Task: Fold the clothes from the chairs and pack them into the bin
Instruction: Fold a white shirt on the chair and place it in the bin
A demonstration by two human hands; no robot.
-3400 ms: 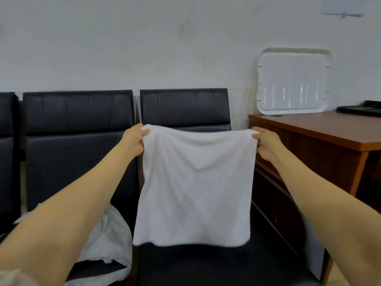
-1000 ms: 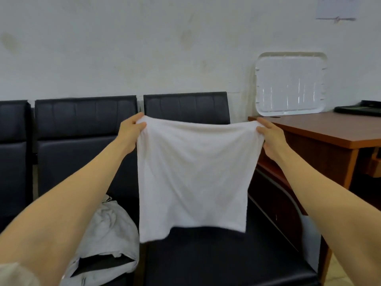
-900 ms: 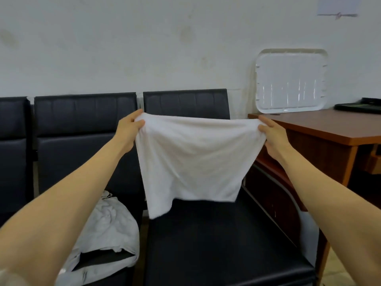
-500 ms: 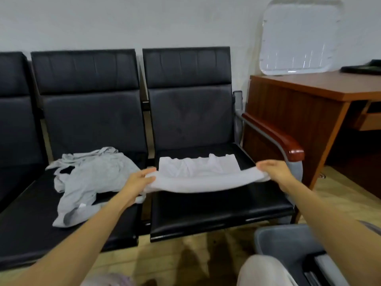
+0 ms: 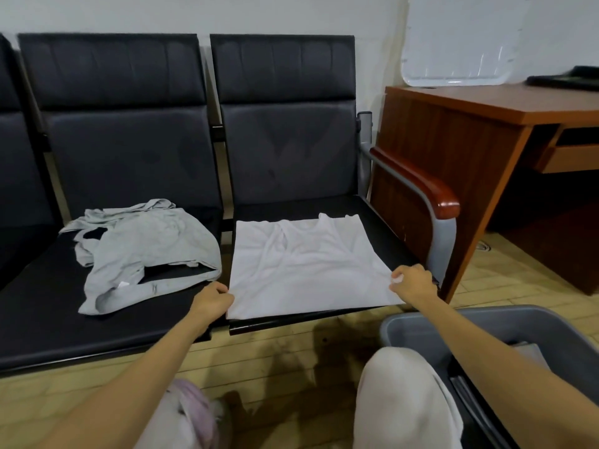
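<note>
Right grip (image 5: 411,283) on shirt (image 5: 301,264); bin (image 5: 502,311) cropped.

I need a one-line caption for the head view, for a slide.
Left hand and right hand hold a white shirt flat on a black chair seat.

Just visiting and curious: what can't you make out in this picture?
Head view:
Grey bin contents: covered by the right forearm, cut by the frame edge.
Grey garment: crumpled, so its kind is unclear.
Dark object on desk: cut by the right edge.
</note>
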